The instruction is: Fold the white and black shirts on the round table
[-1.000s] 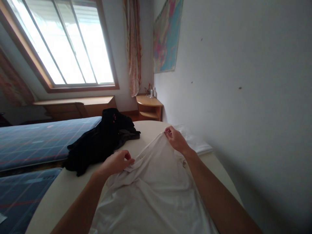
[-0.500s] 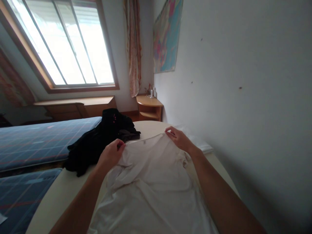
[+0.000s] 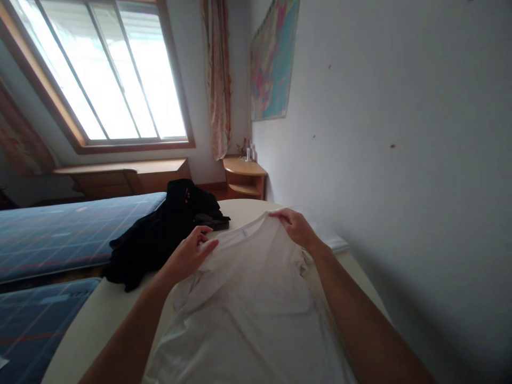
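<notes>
A white shirt (image 3: 256, 288) is spread out in front of me on a cream round table, its neckline at the far end with a small label inside the collar. My right hand (image 3: 296, 226) pinches the fabric at the right end of the neckline and holds it slightly raised. At the left shoulder of the shirt is my left hand (image 3: 192, 253), thumb and fingers apart, the thumb against the cloth. A bunched sleeve shows below my right wrist.
Black clothing (image 3: 160, 234) lies heaped on the table (image 3: 84, 330) at the left. A folded white item (image 3: 336, 242) rests by the wall at the right. Blue plaid mattresses (image 3: 80, 226) stand beyond the table's left side. A corner shelf (image 3: 245, 167) is at the back.
My left hand has opened from its pinch on the left shoulder and shifted a little right. The neckline now slants up toward my right hand, which keeps its grip.
</notes>
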The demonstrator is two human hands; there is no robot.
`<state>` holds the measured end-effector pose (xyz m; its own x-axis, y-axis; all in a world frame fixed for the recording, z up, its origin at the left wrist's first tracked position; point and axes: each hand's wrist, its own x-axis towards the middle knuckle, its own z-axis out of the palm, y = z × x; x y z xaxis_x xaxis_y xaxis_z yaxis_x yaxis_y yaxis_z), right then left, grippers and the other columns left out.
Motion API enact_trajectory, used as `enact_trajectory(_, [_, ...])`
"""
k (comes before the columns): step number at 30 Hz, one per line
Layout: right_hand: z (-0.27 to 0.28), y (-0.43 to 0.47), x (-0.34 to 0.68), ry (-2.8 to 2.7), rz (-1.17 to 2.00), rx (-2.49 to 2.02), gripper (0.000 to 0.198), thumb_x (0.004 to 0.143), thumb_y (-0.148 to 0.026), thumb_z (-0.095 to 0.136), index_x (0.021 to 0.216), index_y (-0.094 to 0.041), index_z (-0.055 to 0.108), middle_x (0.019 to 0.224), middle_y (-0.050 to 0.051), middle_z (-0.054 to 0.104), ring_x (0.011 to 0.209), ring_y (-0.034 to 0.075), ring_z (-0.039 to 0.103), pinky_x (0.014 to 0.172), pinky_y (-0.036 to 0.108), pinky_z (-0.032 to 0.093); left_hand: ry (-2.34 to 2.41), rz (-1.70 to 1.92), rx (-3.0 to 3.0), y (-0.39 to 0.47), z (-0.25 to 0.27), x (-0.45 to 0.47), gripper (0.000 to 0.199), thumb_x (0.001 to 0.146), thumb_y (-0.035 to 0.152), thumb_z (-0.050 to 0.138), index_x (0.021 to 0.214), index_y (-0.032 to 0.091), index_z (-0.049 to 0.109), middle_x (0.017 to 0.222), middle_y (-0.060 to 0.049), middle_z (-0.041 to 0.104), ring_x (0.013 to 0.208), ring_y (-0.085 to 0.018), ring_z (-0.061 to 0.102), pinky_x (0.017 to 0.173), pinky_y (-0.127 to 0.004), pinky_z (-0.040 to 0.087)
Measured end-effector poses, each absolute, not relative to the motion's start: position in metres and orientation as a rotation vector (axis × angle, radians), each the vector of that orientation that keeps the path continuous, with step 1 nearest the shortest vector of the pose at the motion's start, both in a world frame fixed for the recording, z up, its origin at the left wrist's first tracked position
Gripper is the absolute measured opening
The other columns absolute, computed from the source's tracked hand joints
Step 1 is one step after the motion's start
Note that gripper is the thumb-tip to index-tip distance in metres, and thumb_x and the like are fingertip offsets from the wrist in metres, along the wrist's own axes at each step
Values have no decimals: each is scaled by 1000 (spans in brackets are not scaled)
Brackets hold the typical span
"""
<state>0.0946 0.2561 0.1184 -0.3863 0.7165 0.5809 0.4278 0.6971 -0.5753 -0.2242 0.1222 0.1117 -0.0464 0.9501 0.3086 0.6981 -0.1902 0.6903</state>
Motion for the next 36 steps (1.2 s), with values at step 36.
enact_trajectory(36, [149, 176, 30, -2404, 620, -794, 10, 88, -23, 67, 92, -23, 76, 75, 0, 75, 71, 15, 69, 72, 25, 45, 1638, 984, 2103, 106, 132, -179, 19, 81, 38, 64, 89, 21, 65, 85, -2, 70, 76, -18, 62, 72, -26, 46])
